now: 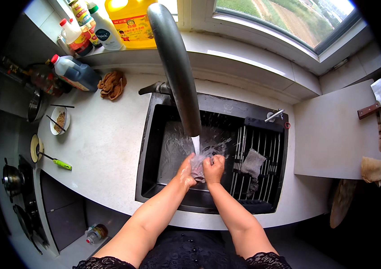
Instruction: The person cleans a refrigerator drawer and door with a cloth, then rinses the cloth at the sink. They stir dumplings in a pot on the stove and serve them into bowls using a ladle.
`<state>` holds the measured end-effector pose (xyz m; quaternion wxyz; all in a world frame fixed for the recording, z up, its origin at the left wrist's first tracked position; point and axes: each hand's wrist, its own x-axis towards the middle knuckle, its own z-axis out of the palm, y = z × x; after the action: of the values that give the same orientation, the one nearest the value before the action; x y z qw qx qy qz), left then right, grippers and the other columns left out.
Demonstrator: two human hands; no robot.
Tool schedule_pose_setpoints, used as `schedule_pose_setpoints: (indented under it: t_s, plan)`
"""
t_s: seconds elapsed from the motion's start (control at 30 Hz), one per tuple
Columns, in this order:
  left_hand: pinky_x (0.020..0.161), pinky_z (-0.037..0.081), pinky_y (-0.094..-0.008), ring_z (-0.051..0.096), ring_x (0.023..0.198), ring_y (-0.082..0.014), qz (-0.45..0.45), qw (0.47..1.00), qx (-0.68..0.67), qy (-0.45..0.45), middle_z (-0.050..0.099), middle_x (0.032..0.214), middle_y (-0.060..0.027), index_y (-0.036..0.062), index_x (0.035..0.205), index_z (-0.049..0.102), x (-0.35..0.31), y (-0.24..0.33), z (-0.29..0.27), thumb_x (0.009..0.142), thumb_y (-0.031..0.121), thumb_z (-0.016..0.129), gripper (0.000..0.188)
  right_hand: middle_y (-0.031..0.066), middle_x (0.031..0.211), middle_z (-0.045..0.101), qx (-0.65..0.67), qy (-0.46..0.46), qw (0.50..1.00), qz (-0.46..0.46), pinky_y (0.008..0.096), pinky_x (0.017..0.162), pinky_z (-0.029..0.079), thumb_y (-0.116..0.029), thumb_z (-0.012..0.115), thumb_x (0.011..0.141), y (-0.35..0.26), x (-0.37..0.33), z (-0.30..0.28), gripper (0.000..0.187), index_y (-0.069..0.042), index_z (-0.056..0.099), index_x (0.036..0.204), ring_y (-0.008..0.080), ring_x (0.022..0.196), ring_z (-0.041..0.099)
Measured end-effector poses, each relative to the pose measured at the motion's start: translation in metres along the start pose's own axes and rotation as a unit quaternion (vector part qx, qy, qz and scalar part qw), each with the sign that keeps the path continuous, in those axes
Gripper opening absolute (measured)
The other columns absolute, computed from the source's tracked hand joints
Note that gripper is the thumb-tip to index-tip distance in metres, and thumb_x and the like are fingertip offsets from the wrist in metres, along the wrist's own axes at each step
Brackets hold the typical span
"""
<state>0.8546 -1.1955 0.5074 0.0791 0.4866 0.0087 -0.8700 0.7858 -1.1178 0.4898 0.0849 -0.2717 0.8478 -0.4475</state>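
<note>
One wet pinkish object (197, 172), kind unclear, under running water (196, 144) near the front edge of the black sink (143, 157). Left hand (185, 172) cups it; right hand (214, 169) grips its right side. Probably light, slippery; opposite sides suit holding.

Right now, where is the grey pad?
In the head view, the grey pad lies on the rack in the right half of the sink, right of the right hand.

A pale counter (105, 139) bears bowl (67, 120), cloth (112, 85), jug (79, 74)
</note>
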Motion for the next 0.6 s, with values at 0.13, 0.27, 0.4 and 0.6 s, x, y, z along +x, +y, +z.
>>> schedule_pose_setpoints:
  t_s: [0.13,0.27,0.4,0.6]
  plan:
    - [0.065,0.050,-0.0347,0.060,0.073,-0.0243,0.040,0.997,0.003,-0.073,0.062,0.082,-0.0098,0.0093,0.089,0.059,0.014,0.009,-0.030,0.088,0.054,0.052,0.045,0.0130,0.082,0.058,0.116,-0.053,0.976,-0.176,0.0407,0.075,0.045,-0.010,0.064,0.065,-0.055,-0.022,-0.015,0.015,-0.004,0.050,0.062,0.0323,0.078,0.055]
    - [0.062,0.052,-0.0330,0.060,0.067,-0.0201,-0.019,0.983,-0.107,-0.150,0.062,0.075,-0.0063,0.0098,0.082,0.059,0.065,-0.015,-0.073,0.089,0.039,0.053,0.031,0.0142,0.070,0.055,0.070,-0.080,0.981,-0.163,0.0397,0.060,0.046,-0.011,0.064,0.065,-0.037,-0.019,0.004,0.018,-0.005,0.049,0.059,0.0325,0.063,0.055]
    - [0.065,0.053,-0.0374,0.063,0.068,-0.0221,0.055,0.998,-0.037,-0.014,0.064,0.076,-0.0069,0.0108,0.080,0.060,0.026,-0.019,-0.033,0.087,0.028,0.054,0.020,0.0162,0.074,0.058,0.021,0.025,0.999,0.031,0.0413,0.062,0.046,-0.009,0.060,0.068,0.005,0.001,0.019,0.013,0.003,0.055,0.066,0.0347,0.069,0.057]
    - [0.066,0.052,-0.0381,0.061,0.073,-0.0219,0.028,0.985,-0.054,-0.159,0.064,0.087,-0.0088,0.0082,0.079,0.059,0.040,-0.008,-0.061,0.088,0.031,0.052,0.025,0.0137,0.068,0.055,0.121,-0.089,0.970,-0.190,0.0421,0.063,0.045,-0.011,0.063,0.064,-0.035,-0.030,0.007,0.012,-0.003,0.054,0.063,0.0337,0.066,0.054]
